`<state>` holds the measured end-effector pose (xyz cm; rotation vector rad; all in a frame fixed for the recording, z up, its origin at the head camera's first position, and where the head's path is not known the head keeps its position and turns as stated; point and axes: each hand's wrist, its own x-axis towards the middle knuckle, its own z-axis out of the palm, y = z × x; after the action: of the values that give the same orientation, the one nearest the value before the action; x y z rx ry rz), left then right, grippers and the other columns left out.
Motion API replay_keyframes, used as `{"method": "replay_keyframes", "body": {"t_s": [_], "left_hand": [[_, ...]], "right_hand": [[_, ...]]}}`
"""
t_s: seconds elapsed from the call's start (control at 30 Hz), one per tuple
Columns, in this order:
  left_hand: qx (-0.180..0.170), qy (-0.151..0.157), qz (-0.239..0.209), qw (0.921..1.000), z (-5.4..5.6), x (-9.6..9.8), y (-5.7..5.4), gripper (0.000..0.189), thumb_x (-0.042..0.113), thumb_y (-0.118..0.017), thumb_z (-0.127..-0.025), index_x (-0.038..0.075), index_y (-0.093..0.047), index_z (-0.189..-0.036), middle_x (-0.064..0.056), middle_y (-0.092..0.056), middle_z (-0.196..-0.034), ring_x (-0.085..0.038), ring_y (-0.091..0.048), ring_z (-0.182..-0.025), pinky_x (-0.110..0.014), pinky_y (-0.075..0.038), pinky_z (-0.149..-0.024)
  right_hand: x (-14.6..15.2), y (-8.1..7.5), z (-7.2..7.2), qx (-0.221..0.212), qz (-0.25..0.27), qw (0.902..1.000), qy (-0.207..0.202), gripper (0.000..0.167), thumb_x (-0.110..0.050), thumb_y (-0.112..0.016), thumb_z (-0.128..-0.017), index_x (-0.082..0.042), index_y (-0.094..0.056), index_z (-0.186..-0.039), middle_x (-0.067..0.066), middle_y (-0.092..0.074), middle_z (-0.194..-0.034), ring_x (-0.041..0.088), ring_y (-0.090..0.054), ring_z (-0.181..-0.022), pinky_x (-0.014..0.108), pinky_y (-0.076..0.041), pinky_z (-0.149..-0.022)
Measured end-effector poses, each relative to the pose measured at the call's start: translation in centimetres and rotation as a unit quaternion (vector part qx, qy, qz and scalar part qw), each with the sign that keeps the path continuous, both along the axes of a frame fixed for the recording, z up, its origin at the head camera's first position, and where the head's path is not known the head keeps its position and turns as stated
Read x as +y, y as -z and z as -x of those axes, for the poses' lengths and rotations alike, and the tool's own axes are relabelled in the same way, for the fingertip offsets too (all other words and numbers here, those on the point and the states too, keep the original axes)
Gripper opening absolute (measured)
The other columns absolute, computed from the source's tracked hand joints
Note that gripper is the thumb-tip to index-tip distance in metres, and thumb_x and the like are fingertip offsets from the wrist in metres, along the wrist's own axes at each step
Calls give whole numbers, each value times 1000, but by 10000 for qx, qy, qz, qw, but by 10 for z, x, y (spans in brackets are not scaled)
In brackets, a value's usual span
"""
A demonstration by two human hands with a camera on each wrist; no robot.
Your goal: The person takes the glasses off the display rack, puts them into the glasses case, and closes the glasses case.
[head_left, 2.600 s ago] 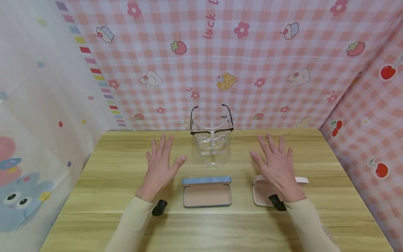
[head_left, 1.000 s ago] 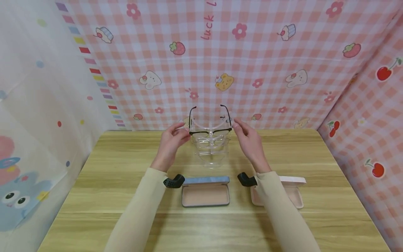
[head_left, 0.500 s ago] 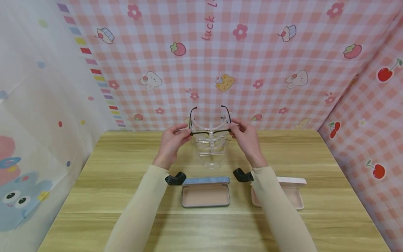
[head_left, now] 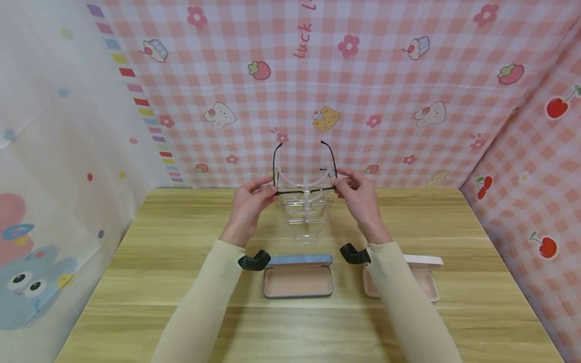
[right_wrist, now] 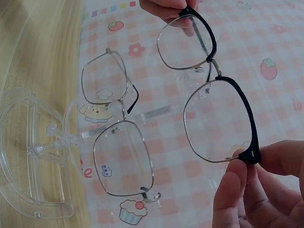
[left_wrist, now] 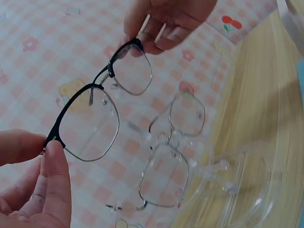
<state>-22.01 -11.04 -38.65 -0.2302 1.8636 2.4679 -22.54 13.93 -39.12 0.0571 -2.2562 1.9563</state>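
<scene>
Steadied from both ends

The left hand (head_left: 248, 207) and right hand (head_left: 360, 204) pinch opposite front corners of the black-browed, thin-metal-rimmed glasses (left_wrist: 97, 86), likely to hold them level, above silver wire-rimmed glasses (right_wrist: 124, 118) perched on the clear plastic tiered stand (head_left: 306, 221) at far centre.

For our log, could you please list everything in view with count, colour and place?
Table: 1, light wood, below
Cloth walls: 3, pink or whitish, back and sides
First case: 1, blue, table centre
Second case: 1, white, table right
Display stand: 1, clear, back centre
Held glasses: 1, black and silvery, by stand
Other glasses: 1, silvery, on stand
Sleeves: 2, cream, forearms
Wrist devices: 2, black, wrists
Left hand, right hand: 2, pinching held glasses
</scene>
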Motion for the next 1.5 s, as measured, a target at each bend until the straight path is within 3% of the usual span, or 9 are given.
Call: {"method": "replay_keyframes", "body": {"t_s": [0.23,0.47,0.77,1.03,1.17,1.3,1.5], "left_hand": [[408,-15,-20,9992,-15,5,-9,37,-7,-66,-96,-7,-62,-133,-8,-67,-105,-16,-67,-96,-27,-60,-88],[933,-172,49,9955,-34,8,-5,34,-10,-65,-94,-8,-64,-128,-6,-68,-99,-17,-68,-92,-28,-61,-84],[1334,-141,232,9907,-58,7,-1,34,-14,-65,-92,-8,-64,-126,-12,-68,-101,-17,-68,-87,-32,-63,-82],[1674,-133,377,9851,-70,4,3,32,-15,-66,-91,-10,-64,-123,-19,-67,-103,-18,-68,-88,-33,-63,-82],[1748,-137,410,9836,-76,2,7,33,-16,-67,-91,-13,-63,-123,-14,-68,-101,-18,-68,-87,-32,-63,-80],[1784,-117,462,9828,-81,1,12,33,-15,-67,-92,-12,-63,-124,-10,-69,-101,-18,-68,-88,-32,-63,-81],[1912,-169,518,9800,-82,3,11,32,-14,-67,-92,-10,-65,-123,-13,-69,-102,-16,-68,-87,-32,-62,-81]], "right_hand": [[7,-3,-16,213,103,9997,-98,40,-12,-61,-103,-7,-59,-143,15,-70,-103,20,-71,-83,27,-62,-73],[10,-5,-36,531,467,9968,-380,40,-5,-61,-103,-4,-54,-143,25,-66,-107,15,-74,-78,32,-63,-79],[15,-4,-59,979,94,9940,-471,35,-7,-62,-103,-2,-57,-137,22,-66,-105,14,-74,-81,31,-63,-82],[13,2,-70,1515,-69,9873,-478,27,1,-63,-101,3,-62,-128,24,-66,-105,12,-74,-86,29,-63,-80],[12,8,-76,1648,-290,9846,-504,22,2,-64,-100,4,-66,-122,22,-69,-105,10,-73,-88,28,-62,-80],[11,11,-81,1690,-482,9832,-498,17,3,-64,-100,4,-69,-116,19,-72,-106,13,-73,-90,27,-62,-81],[10,9,-84,1769,-695,9807,-449,15,6,-64,-99,4,-72,-112,16,-72,-106,31,-74,-94,25,-61,-81]]}}
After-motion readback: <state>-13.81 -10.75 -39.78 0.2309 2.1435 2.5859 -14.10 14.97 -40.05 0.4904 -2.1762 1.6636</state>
